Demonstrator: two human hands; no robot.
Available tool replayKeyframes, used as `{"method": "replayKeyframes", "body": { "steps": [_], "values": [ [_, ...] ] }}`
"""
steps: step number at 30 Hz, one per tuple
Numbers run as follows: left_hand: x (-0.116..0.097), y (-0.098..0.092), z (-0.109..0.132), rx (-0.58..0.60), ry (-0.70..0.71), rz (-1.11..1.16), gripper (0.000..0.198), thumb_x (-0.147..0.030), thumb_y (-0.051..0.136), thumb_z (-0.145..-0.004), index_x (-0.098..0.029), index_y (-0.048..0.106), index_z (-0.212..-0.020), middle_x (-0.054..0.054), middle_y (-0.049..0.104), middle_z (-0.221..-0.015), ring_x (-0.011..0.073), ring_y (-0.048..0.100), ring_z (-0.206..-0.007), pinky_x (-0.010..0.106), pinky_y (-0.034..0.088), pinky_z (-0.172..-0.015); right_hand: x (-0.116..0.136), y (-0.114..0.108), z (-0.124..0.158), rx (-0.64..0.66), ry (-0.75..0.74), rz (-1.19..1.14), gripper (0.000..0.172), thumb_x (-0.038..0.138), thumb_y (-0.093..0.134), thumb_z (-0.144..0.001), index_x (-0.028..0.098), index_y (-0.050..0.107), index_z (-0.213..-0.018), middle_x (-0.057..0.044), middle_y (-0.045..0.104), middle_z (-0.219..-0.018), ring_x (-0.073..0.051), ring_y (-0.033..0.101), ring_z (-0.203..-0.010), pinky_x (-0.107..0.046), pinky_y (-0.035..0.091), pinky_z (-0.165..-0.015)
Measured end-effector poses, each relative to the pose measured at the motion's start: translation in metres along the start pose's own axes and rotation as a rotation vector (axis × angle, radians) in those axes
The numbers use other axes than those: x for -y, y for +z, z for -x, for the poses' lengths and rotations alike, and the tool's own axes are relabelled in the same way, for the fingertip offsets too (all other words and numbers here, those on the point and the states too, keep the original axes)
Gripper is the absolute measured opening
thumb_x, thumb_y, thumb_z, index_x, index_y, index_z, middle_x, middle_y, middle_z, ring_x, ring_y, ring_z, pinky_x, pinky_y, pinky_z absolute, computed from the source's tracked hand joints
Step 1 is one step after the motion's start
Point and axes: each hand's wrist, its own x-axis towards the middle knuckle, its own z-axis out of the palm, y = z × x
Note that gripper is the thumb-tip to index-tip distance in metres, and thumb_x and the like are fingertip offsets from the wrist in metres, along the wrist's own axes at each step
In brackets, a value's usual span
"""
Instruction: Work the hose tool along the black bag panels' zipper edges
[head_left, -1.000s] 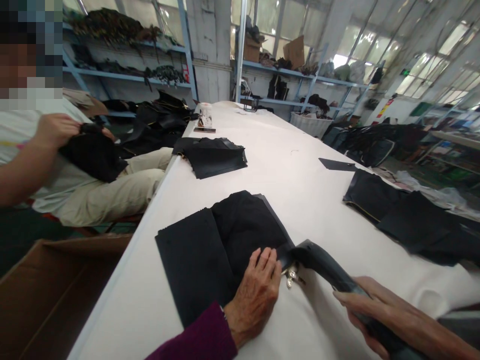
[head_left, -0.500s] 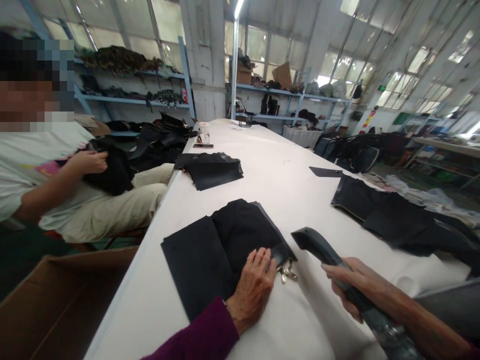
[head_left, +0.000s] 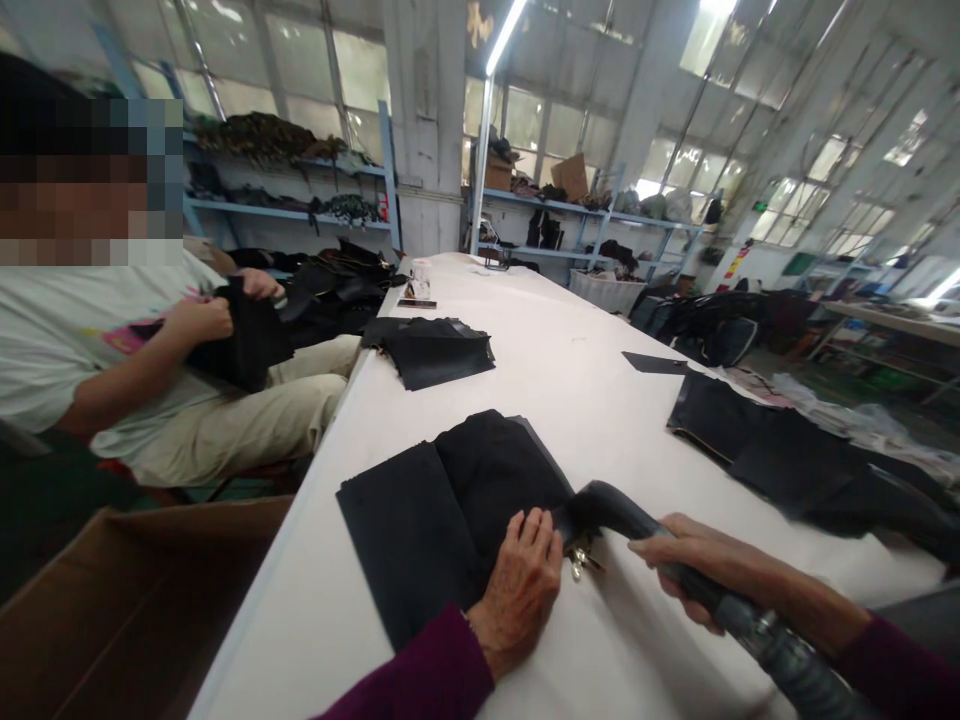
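A black fabric piece (head_left: pixel 405 530), with a flat panel on one side and a softer puckered part on the other, lies on the white table (head_left: pixel 540 400). My left hand (head_left: pixel 521 580) rests flat on its near right edge, fingers stretched out. Beside those fingers, shiny metal zipper pulls (head_left: pixel 581 562) hang from the edge. My right hand (head_left: pixel 694 565) is wrapped round a black vacuum hose handle (head_left: pixel 626 515), its ribbed hose running down to the lower right. The curved mouth of the handle is at the fabric's right edge, close to my left fingertips; whether it touches is unclear.
Another black piece (head_left: pixel 450 352) lies at the table's left edge, a narrow black strip (head_left: pixel 652 363) and more black pieces (head_left: pixel 795 445) at the right. On the left sits a co-worker (head_left: pixel 142 340) holding black fabric. A cardboard box (head_left: pixel 150 580) stands below the table's left edge.
My right hand has brought the hose handle left, its mouth now at the fabric's edge. My left hand stays on the fabric. The co-worker's second hand has come into view; the camera view has shifted slightly.
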Motion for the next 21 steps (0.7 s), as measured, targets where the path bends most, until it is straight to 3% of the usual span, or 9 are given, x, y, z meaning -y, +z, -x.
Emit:
{"method": "replayKeyframes", "body": {
  "steps": [7, 13, 17, 21],
  "values": [
    [0.0, -0.001, -0.002, -0.002, 0.005, -0.013, 0.031, -0.013, 0.045, -0.085, -0.01, 0.056, -0.114, 0.014, 0.052, -0.122, 0.0262, 0.046, -0.116, 0.04, 0.039, -0.099, 0.021, -0.002, -0.012, 0.025, -0.007, 0.082, 0.035, 0.047, 0.054, -0.078, 0.016, 0.04, -0.086, 0.001, 0.055, -0.064, -0.011, 0.051, -0.043, -0.02, 0.038, -0.035],
    [0.002, -0.001, -0.003, -0.012, 0.007, -0.004, 0.03, -0.015, 0.045, -0.085, -0.009, 0.057, -0.112, 0.015, 0.053, -0.121, 0.0268, 0.046, -0.116, 0.041, 0.039, -0.099, 0.007, -0.013, 0.0, 0.051, -0.007, 0.047, 0.036, 0.049, 0.051, -0.08, 0.016, 0.038, -0.09, 0.002, 0.054, -0.064, -0.008, 0.05, -0.043, -0.018, 0.036, -0.036],
    [0.001, 0.001, -0.003, -0.019, -0.002, 0.0, 0.03, -0.013, 0.045, -0.084, -0.009, 0.058, -0.111, 0.015, 0.053, -0.12, 0.0273, 0.047, -0.115, 0.041, 0.04, -0.098, 0.006, -0.015, -0.006, 0.054, -0.033, 0.02, 0.038, 0.05, 0.056, -0.078, 0.017, 0.039, -0.088, 0.002, 0.055, -0.065, -0.009, 0.05, -0.043, -0.019, 0.036, -0.036],
    [0.0, 0.001, -0.002, 0.003, 0.028, -0.011, 0.034, -0.01, 0.043, -0.083, -0.007, 0.054, -0.116, 0.017, 0.049, -0.124, 0.0282, 0.044, -0.118, 0.041, 0.037, -0.1, 0.007, -0.012, -0.002, -0.008, -0.038, -0.012, 0.04, 0.053, 0.055, -0.077, 0.018, 0.037, -0.087, 0.003, 0.054, -0.063, -0.008, 0.048, -0.042, -0.019, 0.033, -0.036]
  ]
}}
